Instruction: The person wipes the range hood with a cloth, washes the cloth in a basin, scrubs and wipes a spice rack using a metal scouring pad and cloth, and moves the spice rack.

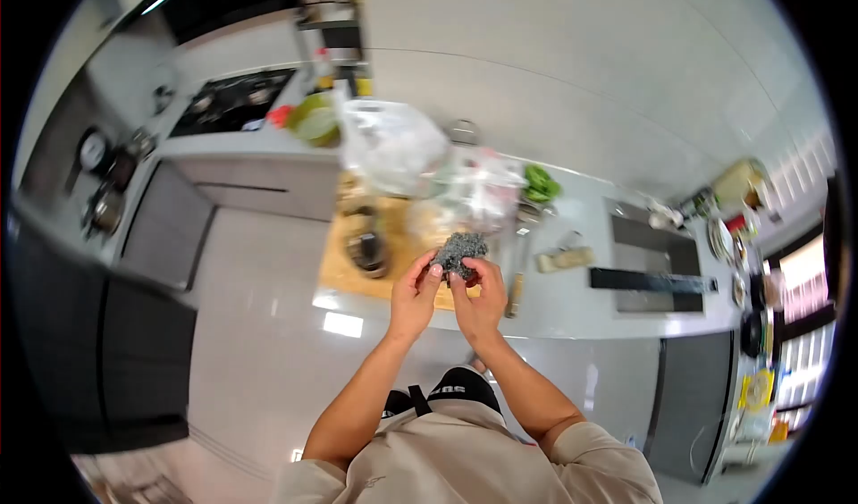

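Between my two hands is a dark grey, curly steel wool scrubber (458, 252), held up above the near edge of a wooden cutting board (344, 267). My left hand (417, 291) grips its left side with thumb and fingers. On the opposite side my right hand (481, 295) pinches it, thumb pressed to its lower part. A dark, rounded object (366, 252) rests on the board to the left, too blurred to name. Behind the scrubber are clear and white plastic bags (483, 187) whose contents I cannot make out.
A large white plastic bag (393, 142) stands at the back of the counter. Leafy greens (540, 183) lie near the wall. Right of the board are a knife (516, 294), a beige cloth-like item (565, 259) and a sink (657, 245). A gas stove (232, 102) is far left.
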Available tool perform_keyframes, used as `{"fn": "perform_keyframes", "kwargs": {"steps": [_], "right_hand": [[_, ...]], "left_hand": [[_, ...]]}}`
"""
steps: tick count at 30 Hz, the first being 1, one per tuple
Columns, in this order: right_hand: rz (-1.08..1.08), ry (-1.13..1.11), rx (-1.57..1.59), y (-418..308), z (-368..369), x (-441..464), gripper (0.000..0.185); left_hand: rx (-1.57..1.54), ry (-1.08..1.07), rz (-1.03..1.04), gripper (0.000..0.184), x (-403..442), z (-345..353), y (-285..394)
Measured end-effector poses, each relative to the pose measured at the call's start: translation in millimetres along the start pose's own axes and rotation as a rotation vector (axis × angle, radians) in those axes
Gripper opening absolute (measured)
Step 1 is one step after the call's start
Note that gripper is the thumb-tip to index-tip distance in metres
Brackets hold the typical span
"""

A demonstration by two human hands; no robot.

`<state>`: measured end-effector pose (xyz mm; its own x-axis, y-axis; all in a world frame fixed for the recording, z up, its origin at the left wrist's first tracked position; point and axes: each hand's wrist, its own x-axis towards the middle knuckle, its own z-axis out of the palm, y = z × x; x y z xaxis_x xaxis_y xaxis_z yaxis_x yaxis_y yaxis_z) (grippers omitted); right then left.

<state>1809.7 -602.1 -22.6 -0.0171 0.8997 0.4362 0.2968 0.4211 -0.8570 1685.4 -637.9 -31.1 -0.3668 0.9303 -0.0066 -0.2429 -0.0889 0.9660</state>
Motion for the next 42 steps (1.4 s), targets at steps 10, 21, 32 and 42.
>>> {"fn": "perform_keyframes", "kwargs": {"steps": [10, 21, 32, 42], "right_hand": [[-0.206, -0.301, 0.293, -165, 259, -76, 0.036], [0.192, -0.375, 0.48, -134, 524, 9, 0.055], [0.236, -0.131, 0.384, -107, 683, 187, 0.047], [0.195, 0.244, 0.216, -65, 819, 301, 0.045]], "left_hand": [[0.126, 0.322, 0.224, 0.03, -41, -295, 136], [0.335, 0.151, 0.125, 0.029, 159, -483, 137], [0.294, -0.148, 0.092, 0.035, 428, -593, 173], [0.38, -0.374, 0.221, 0.034, 702, -643, 195]]}}
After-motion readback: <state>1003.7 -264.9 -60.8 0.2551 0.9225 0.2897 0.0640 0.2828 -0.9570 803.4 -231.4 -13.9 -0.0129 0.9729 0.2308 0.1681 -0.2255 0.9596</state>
